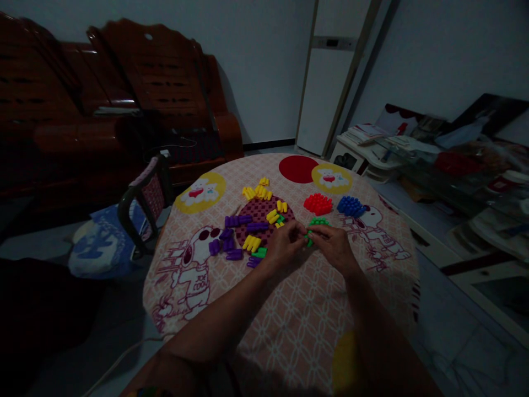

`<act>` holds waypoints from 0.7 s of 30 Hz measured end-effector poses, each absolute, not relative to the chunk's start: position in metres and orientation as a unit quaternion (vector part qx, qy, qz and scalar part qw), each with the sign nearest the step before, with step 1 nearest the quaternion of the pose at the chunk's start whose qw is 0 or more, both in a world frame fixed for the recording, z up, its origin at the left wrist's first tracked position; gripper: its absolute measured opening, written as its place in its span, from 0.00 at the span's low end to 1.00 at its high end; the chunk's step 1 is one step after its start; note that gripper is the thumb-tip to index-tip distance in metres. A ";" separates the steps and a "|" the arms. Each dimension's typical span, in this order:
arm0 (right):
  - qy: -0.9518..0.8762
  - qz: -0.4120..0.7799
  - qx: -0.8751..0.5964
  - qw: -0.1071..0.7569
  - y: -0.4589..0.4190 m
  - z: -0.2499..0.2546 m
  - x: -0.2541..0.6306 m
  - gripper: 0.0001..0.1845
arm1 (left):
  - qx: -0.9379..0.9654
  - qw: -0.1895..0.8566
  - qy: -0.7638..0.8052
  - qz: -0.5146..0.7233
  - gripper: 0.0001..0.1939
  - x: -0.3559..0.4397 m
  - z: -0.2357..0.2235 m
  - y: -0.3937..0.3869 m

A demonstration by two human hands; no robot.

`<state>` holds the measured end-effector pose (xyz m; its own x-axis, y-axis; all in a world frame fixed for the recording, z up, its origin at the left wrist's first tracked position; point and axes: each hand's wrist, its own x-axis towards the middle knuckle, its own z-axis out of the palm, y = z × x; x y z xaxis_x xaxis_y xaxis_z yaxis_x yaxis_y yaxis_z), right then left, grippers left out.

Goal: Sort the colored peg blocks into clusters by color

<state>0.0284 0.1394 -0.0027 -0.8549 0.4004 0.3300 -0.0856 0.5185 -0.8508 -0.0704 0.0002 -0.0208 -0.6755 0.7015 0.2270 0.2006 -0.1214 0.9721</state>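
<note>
My right grip (333, 242) pinches a green plastic piece (309, 241) over the bench (289, 314), just this side of the green cluster (319, 221); left grip (287, 238) at it, hold unclear. Pinch lightly, fingertips level.

I see red pieces (318, 205), blue pieces (351, 207), yellow pieces (252, 243), purple pieces (258, 226), green pieces (318, 221); the pink tablecloth (285, 325) wears white latticework.
</note>
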 end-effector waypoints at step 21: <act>-0.982 0.063 -0.089 0.156 0.150 -0.015 0.041 0.11 | 0.340 0.138 0.685 0.629 0.08 -0.082 -0.033 -0.010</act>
